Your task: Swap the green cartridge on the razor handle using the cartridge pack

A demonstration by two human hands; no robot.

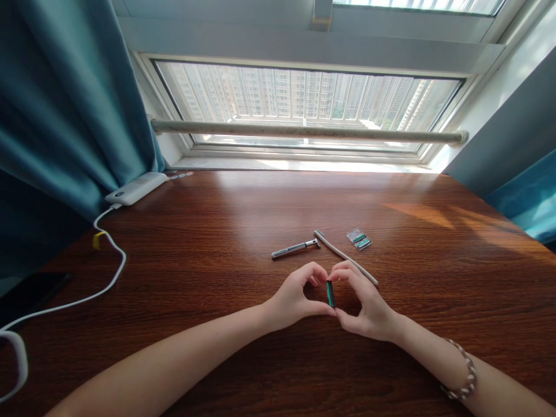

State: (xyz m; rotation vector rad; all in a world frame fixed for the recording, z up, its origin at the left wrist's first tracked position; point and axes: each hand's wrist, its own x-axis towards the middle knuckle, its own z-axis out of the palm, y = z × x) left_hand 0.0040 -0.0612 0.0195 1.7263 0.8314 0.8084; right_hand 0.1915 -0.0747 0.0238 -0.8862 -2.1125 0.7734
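**Both hands pinch a razor cartridge over the bench**

The left hand [295, 298] and right hand [365, 301] meet at the centre of the wooden bench [195, 260], and together they grip a small green-and-black razor cartridge [330, 293] held on edge. The fingers of each hand are curled in narrow, thumb and fingertips closed on the cartridge from either side, the left hand at its 9 o'clock, the right at its 3 o'clock. The right wrist wears a beaded bracelet [463, 379].

From the cartridge, a grey razor handle [295, 249] lies at 11 o'clock, near but apart, with its head end bare. A long pale stick-like tool [345, 256] runs from 12 o'clock down toward 2 o'clock, its near end just behind the right hand. A clear pack of spare cartridges [359, 239] sits at 1 o'clock, a little farther back.

By my reading, the step in hand is handling the loose cartridge, with the handle lying unfitted. A next move would call for one hand to keep the cartridge steady by its edges, off the blades, while the other frees itself.

Far off at 10 o'clock a white power bank [136, 188] rests by the teal curtain [65, 116], its white cable [104, 272] trailing along the bench's left side.
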